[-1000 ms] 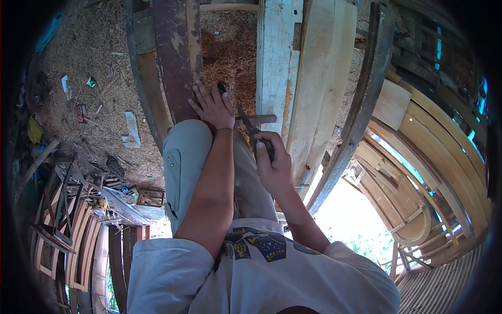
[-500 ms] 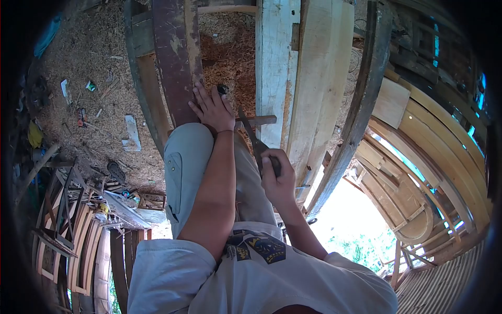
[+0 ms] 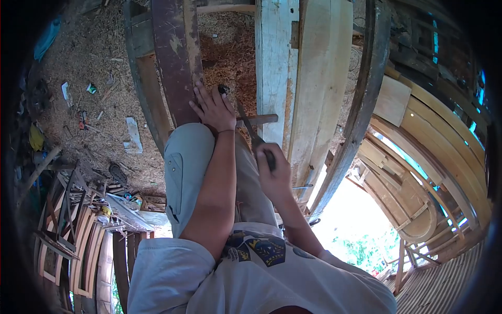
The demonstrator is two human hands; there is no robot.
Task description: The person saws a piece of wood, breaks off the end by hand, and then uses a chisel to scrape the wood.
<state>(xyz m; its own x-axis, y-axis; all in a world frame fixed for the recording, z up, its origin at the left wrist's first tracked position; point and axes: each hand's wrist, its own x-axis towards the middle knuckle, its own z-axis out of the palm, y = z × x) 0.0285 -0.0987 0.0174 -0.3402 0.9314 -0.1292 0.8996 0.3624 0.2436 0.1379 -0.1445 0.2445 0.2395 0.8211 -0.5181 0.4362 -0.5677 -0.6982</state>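
My left hand (image 3: 215, 110) lies with its fingers spread on the dark brown board (image 3: 175, 57), just ahead of my raised knee. Close by its fingertips is a small black thing (image 3: 223, 89), its kind unclear. In my right hand (image 3: 275, 170) is the dark handle of a handsaw (image 3: 250, 124), fingers wrapped round it. The saw's narrow blade points forward and slightly left, crossing a short strip of wood (image 3: 264, 119). That strip spans from beside my left hand to the whitish painted beam (image 3: 272, 63); its left end is hidden near my wrist.
Pale planks (image 3: 321, 63) lie right of the painted beam, with a dark beam (image 3: 361, 104) beyond them. Wood shavings and scraps cover the ground (image 3: 104, 63) at left. Stacked frames (image 3: 83, 246) stand lower left, and large wooden panels (image 3: 418, 209) lean at right.
My right hand has pushed the saw a short way forward, and the blade now reaches farther past the wood strip. My left hand stays in place on the board.
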